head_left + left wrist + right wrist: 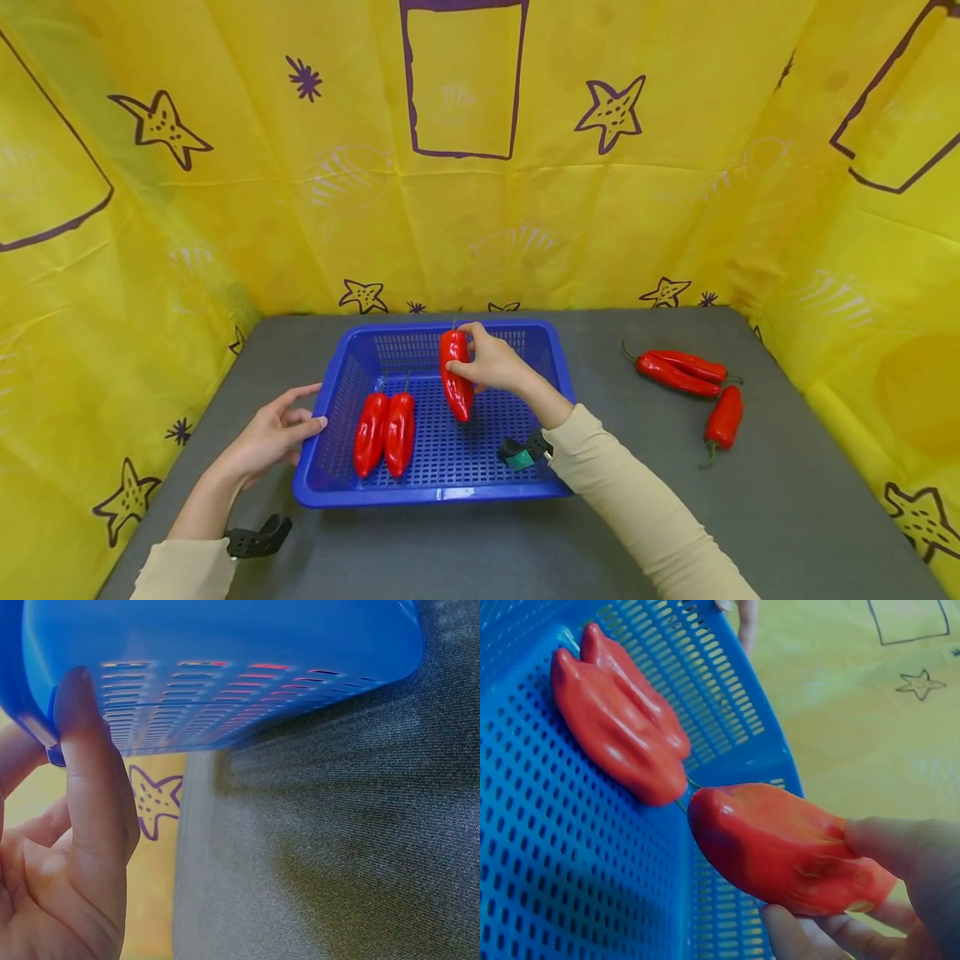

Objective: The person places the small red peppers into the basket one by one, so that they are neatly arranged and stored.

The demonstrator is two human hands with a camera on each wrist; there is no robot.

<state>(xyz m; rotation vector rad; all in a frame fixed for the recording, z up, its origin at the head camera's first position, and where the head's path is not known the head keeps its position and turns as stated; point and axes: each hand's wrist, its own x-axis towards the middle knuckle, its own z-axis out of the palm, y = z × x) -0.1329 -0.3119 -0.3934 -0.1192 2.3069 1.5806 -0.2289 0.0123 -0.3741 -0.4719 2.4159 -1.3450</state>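
Observation:
My right hand [495,360] grips a red chili pepper [455,379] near its stem end, with the tip pointing down over the inside of a blue plastic basket [375,497]. In the right wrist view the thumb and fingers wrap the held pepper [780,847]. Two more red peppers [399,435] lie side by side at the basket's left. On the left rim, my left hand [273,433] pinches the basket edge between thumb and fingers; in the left wrist view the thumb [86,750] presses the basket's outer wall [225,637].
Several red peppers lie on the grey table [622,467] to the right of the basket: two close together [678,371] and one apart nearer the front [723,418]. A yellow patterned cloth [465,225] stands as a wall behind and at both sides.

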